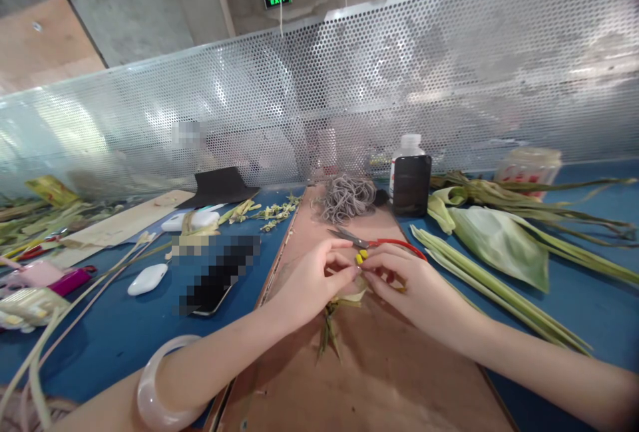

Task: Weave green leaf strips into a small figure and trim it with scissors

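Note:
My left hand (314, 279) and my right hand (407, 285) meet over a brown board (379, 365). Between their fingertips is a small woven leaf piece (349, 297) with two tiny yellow beads (360, 256) at its top. Thin green leaf ends (328, 335) hang from it toward me. Both hands pinch this piece, fingers closed on it. A pale bangle (154, 385) circles my left wrist. Red-handled scissors (379, 243) lie on the board just beyond my fingers.
A grey cord bundle (348, 198), a white bottle (407, 147) and a black phone (412, 186) stand farther back. Long green leaves (499, 245) lie to the right on the blue table (574, 299). A phone (219, 279), a white case (147, 279) and leaf scraps lie left. A perforated metal screen (399, 72) closes the back.

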`<state>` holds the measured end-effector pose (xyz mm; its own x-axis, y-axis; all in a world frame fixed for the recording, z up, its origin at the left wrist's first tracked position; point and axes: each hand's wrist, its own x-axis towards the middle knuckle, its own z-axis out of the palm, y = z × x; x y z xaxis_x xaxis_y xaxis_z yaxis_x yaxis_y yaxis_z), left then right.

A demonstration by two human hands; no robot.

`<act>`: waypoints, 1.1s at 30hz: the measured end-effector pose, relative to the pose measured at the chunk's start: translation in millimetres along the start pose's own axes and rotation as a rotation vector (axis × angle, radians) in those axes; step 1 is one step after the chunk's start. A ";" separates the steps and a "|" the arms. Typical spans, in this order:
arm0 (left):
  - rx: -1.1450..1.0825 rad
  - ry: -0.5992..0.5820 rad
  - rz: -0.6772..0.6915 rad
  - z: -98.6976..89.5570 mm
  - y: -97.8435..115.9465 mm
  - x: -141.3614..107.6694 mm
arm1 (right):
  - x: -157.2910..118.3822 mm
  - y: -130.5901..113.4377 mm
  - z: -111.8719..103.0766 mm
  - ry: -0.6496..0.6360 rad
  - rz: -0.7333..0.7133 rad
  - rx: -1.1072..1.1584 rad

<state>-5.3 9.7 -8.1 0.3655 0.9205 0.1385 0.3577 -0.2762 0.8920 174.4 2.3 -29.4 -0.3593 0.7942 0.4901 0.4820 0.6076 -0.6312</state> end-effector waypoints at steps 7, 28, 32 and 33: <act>-0.037 -0.021 -0.007 -0.5 1.4 -0.3 | -0.9 -0.6 -0.3 0.014 0.015 0.020; -0.056 -0.023 -0.003 -0.9 2.6 0.4 | -0.6 0.9 1.0 0.027 0.053 0.031; -0.039 0.001 -0.027 -0.8 1.9 -0.6 | -1.3 0.7 2.0 0.041 0.029 0.022; -0.036 0.007 -0.030 -0.7 1.5 -0.8 | -1.5 0.7 2.2 0.046 0.020 0.018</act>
<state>-5.7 8.7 -6.5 0.3490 0.9302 0.1140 0.3375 -0.2382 0.9107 173.6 1.6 -31.9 -0.3129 0.8050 0.5040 0.4740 0.5922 -0.6516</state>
